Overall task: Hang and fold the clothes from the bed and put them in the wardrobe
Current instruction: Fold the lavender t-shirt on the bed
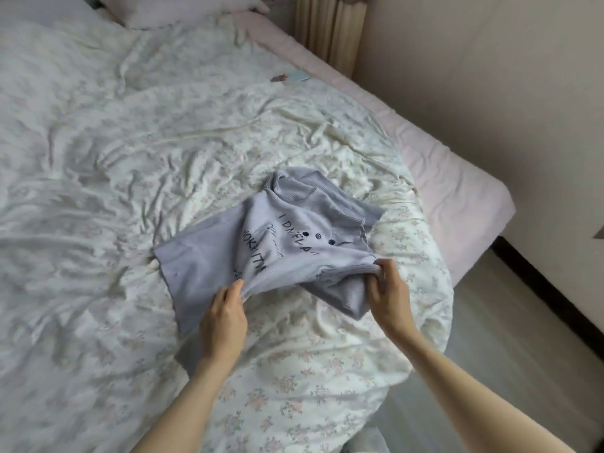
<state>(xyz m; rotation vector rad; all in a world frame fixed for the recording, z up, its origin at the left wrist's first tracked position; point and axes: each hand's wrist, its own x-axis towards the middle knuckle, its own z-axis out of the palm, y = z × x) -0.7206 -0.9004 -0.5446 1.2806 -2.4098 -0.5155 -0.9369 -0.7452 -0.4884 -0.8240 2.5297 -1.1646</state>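
On the bed (98, 191), we grip one lilac shirt (294, 250), fingers of left hand (224, 317) and right hand (389, 299) pinching it.

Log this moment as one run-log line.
step: folding | item: lavender top on duvet | left hand: pinches hem | right hand: grips edge | wardrobe: not visible

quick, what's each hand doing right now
Left hand: closed, pinching the near edge of the lilac top.
Right hand: closed, gripping the same top's edge further right.
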